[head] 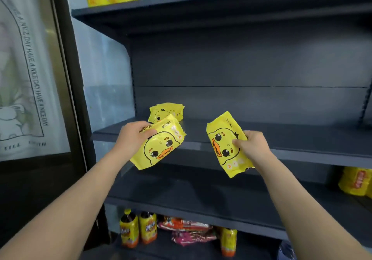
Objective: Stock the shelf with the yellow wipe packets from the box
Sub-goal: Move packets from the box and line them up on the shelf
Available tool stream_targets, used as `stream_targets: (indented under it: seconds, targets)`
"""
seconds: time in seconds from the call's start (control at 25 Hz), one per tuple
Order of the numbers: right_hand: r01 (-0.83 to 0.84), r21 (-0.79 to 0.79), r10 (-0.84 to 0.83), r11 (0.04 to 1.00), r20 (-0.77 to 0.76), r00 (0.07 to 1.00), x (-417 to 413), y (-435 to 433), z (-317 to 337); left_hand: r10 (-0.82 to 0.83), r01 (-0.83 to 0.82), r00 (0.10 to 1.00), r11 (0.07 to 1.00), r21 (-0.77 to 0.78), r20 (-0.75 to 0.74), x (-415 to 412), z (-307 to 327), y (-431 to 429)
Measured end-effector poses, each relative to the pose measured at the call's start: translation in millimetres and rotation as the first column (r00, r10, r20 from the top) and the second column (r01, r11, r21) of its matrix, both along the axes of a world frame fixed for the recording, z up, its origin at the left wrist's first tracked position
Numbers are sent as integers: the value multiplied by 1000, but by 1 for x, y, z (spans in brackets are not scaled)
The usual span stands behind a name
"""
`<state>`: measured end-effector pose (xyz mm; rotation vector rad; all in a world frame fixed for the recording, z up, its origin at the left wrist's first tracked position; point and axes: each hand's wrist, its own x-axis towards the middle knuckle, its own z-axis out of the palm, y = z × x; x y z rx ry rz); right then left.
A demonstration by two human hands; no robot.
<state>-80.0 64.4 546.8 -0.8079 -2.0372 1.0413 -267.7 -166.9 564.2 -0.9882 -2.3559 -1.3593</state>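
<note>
My left hand (pixel 133 135) grips a yellow wipe packet with a duck face (pixel 159 145) at its top left corner, held in front of the middle shelf's edge. My right hand (pixel 251 145) pinches a second yellow duck packet (pixel 223 145) by its right side, tilted upright, also in front of the shelf. A small stack of the same yellow packets (pixel 167 113) lies at the left end of the dark middle shelf (pixel 281 137), just behind the left-hand packet. The box is out of view.
The shelf above (pixel 181 8) carries yellow packs and small bottles. A lower shelf (pixel 201 195) holds a yellow pack (pixel 354 181) at the far right. At the bottom stand yellow drink bottles (pixel 138 227) and red snack packs (pixel 189 229). A glass door with a poster (pixel 30 78) stands left.
</note>
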Motion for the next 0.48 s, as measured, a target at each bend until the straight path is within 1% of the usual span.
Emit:
stream_targets:
  seconds: [0.16, 0.24, 0.36, 0.48]
  targets:
    - [-14, 20, 14, 1000, 21, 1000, -43, 28, 21, -28, 21, 997, 994, -106, -69, -46, 21, 29]
    - [-6, 35, 5, 999, 35, 999, -66, 38, 30, -42, 31, 995, 993, -118, -91, -71, 28, 42]
    - [11, 17, -11, 1000, 20, 1000, -102, 45, 39, -67, 55, 992, 992, -112, -104, -113, 33, 60]
    - [36, 14, -36, 999, 12, 999, -144, 47, 43, -115, 95, 985, 984, -153, -128, -164, 33, 75]
